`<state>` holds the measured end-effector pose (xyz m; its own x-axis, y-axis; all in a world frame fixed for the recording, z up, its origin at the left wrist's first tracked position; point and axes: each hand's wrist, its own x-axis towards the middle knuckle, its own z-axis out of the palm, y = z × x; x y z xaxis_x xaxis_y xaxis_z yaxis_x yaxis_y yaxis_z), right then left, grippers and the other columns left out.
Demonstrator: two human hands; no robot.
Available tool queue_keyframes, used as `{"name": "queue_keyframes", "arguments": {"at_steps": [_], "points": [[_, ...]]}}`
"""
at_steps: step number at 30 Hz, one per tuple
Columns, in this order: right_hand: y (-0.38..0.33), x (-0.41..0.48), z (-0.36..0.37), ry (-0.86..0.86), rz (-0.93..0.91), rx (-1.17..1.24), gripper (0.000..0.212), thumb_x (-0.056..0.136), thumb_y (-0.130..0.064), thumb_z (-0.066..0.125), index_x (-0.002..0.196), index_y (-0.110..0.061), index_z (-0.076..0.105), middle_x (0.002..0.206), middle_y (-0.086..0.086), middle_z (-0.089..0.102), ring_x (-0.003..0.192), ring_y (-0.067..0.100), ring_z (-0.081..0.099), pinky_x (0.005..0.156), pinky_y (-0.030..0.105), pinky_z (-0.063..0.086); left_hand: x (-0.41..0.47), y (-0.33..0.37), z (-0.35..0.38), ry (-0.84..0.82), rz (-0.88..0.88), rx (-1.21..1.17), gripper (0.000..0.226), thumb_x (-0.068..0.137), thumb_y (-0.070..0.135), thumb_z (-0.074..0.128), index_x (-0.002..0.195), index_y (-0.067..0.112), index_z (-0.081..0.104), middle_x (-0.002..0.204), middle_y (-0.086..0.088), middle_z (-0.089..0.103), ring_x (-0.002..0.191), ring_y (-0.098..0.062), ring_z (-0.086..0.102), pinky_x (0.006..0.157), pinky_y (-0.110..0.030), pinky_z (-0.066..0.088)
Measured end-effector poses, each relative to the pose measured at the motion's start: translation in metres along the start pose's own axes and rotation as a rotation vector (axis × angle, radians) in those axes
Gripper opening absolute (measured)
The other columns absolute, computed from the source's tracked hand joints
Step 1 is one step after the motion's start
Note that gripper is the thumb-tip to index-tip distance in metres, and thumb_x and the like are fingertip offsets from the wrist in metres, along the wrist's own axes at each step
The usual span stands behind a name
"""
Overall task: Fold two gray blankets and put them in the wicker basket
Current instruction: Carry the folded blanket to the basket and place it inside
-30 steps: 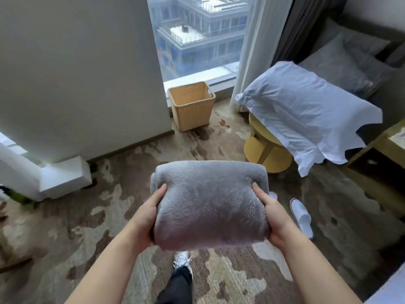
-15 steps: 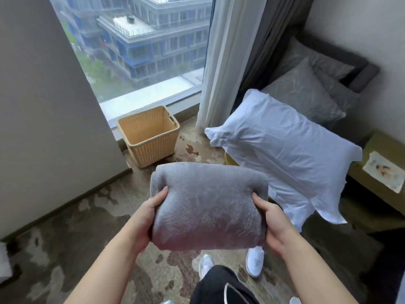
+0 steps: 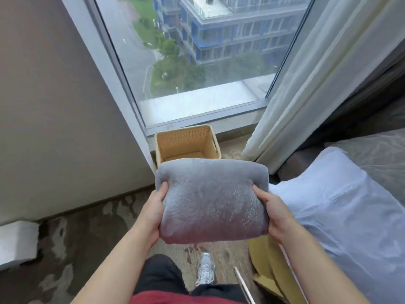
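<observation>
Hands [image 3: 213, 212] gripping plush folded gray blanket [image 3: 211, 200], woven wicker basket [image 3: 187, 142] beyond

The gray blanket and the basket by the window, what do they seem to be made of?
The gray blanket looks like plush fleece, probably synthetic: matte, with short fuzzy pile and soft rounded folds. The wicker basket looks woven, tan and matte, with a fine lattice on its walls; natural rattan or plastic imitation, I cannot tell.

Soft daylight from window [image 3: 197, 62]; no glare; slight overall blur; wide-angle bending at edges.
</observation>
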<state>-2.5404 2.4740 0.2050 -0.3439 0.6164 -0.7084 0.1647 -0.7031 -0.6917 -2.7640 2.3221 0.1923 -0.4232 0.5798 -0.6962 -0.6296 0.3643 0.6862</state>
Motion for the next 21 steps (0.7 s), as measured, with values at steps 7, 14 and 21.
{"name": "queue_keyframes", "arguments": {"at_steps": [7,14,21], "points": [[-0.067,0.102,0.045,-0.088,0.099,-0.037,0.036,0.088,-0.041,0.061,0.119,-0.021,0.065,0.106,0.006,0.074,0.095,0.026,0.072,0.068,0.036,0.056,0.094,0.062,0.008,0.062,-0.120,-0.159,0.043,0.091,0.052,0.053,0.111,0.018,0.069,0.100,-0.007,0.075,0.088,-0.024,0.073,0.058,-0.031,0.057],[-0.117,0.218,0.075,0.006,0.199,-0.055,0.036,0.085,-0.028,0.062,0.118,-0.014,0.065,0.104,0.010,0.074,0.090,0.026,0.073,0.062,0.034,0.056,0.234,0.110,0.017,0.009,-0.194,-0.266,0.034,0.092,0.039,0.057,0.115,0.016,0.067,0.108,-0.013,0.072,0.098,-0.031,0.070,0.066,-0.038,0.058],[-0.121,0.371,0.094,0.085,0.348,-0.103,0.016,0.077,-0.025,0.059,0.075,-0.018,0.073,0.081,0.011,0.074,0.065,0.030,0.072,0.058,0.043,0.056,0.381,0.096,0.014,0.150,-0.287,-0.335,0.037,0.085,0.027,0.061,0.120,0.015,0.063,0.109,-0.016,0.070,0.102,-0.038,0.066,0.079,-0.047,0.054]]}}
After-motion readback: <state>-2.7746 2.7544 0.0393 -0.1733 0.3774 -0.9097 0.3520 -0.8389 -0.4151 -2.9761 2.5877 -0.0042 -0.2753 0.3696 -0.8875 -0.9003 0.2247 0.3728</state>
